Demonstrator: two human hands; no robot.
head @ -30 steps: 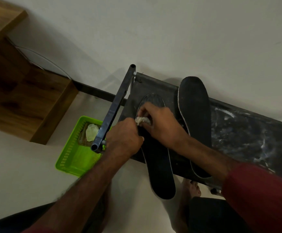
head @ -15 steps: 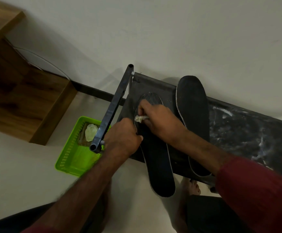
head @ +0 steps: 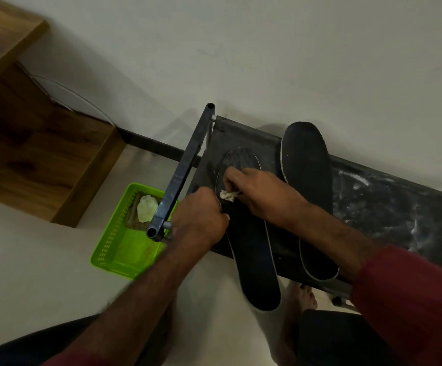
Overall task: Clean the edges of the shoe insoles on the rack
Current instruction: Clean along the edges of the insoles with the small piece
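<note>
Pinching a cloth (head: pixel 227 195), the right hand (head: pixel 262 194) rests on the insole (head: pixel 254 260).

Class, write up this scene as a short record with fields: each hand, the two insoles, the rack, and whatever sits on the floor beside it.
Right hand: pinches a pale cloth wad against the wiped insole's edge
Left hand: grips that insole's edge beside the wad
Wiped insole: dark, on the rack, one end overhanging the front
Other insole: dark, lies alongside, untouched
Rack: dark shelf with white smears
Floor: green basket beside the rack, pale lump inside
</note>
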